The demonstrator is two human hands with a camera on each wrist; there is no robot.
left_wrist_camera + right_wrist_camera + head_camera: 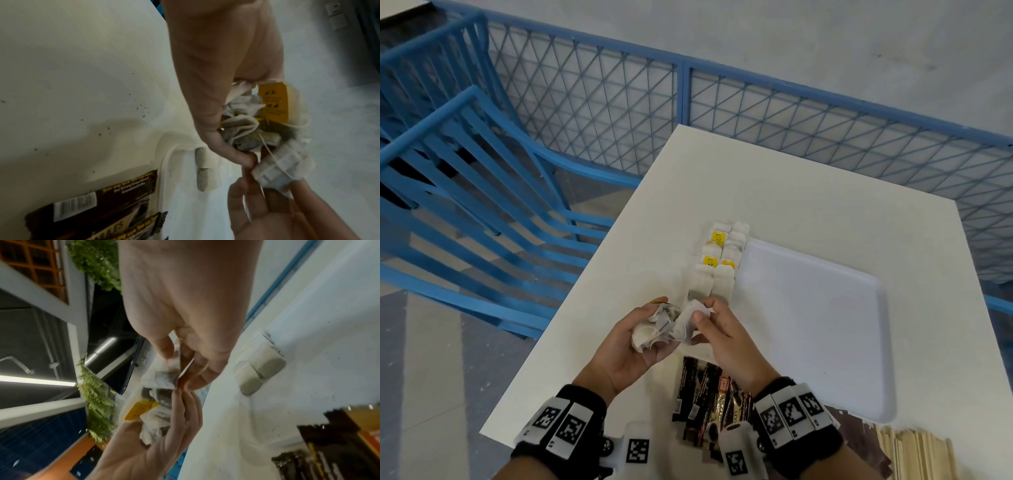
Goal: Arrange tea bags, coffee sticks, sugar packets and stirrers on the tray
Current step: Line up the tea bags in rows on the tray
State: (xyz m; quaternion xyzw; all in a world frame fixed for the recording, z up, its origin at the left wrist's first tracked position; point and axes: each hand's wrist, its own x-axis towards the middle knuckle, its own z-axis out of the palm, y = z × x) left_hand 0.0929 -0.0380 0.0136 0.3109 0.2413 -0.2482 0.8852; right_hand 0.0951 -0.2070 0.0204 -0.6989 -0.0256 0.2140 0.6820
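My left hand (643, 337) (224, 113) cups a crumpled bunch of tea bags (654, 329) (257, 123) (156, 420) with yellow tags and strings, above the table's near left part. My right hand (709, 322) (180, 366) pinches one tea bag (693, 317) (283, 165) (167, 378) at the edge of that bunch. A double row of tea bags (719, 263) lies along the left rim of the white tray (825, 329). Dark coffee sticks (709, 397) (98, 207) lie below my hands. Wooden stirrers (914, 452) lie at the near right.
The white table (791, 192) stands against a blue mesh fence (654, 102). Blue chairs (465, 178) stand to the left, beyond the table's left edge. Dark crumbs speckle the table in the left wrist view.
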